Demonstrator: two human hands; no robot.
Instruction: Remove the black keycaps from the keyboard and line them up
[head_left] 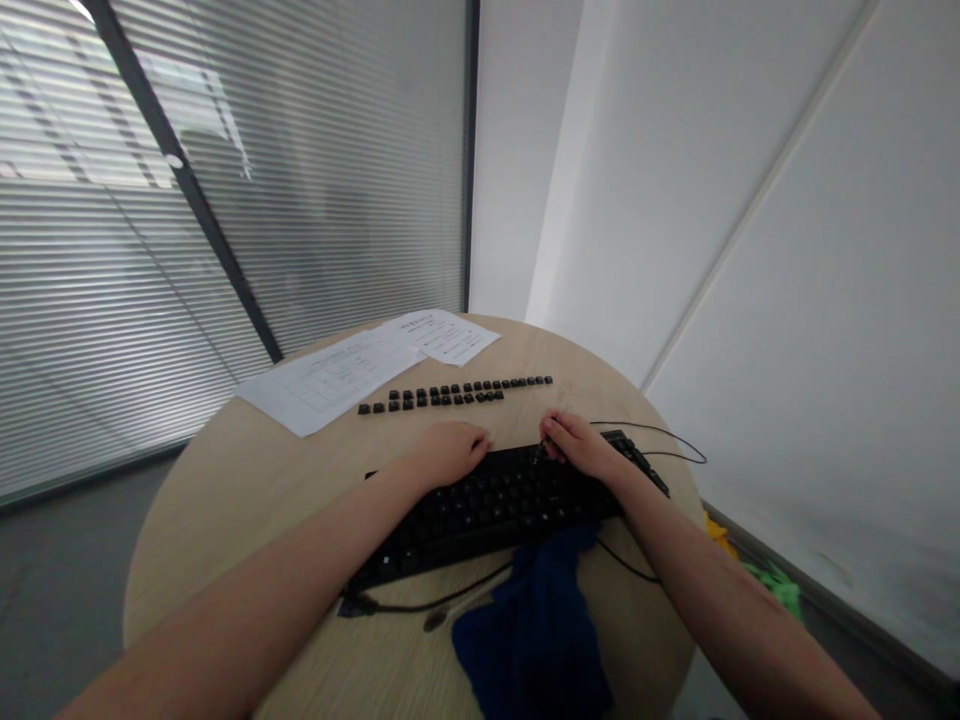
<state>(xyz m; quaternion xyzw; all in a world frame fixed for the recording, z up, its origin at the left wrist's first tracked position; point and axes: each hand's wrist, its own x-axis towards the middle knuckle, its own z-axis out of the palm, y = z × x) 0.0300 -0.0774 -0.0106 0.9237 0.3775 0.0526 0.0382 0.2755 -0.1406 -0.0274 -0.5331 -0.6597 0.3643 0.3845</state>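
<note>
A black keyboard [480, 505] lies at a slant on the round wooden table [225, 520]. My left hand [454, 452] rests on its far edge with the fingers curled over it, holding the keyboard. Above the upper right keys, my right hand [574, 440] is closed in a pinch on a small thin tool [538, 453], dark and too small to make out fully. Beyond the keyboard, black keycaps [446, 400] stand in two rows. A blue cloth [536, 630] lies against the keyboard's near side.
Printed papers [330, 380] cover the table's far left. A black cable [442, 605] runs along the near side, close to a small dark-ended object [435, 621]; another cable loop [694, 450] reaches past the right edge. White walls [787, 330] and a blinds-covered glass partition [360, 180] stand behind.
</note>
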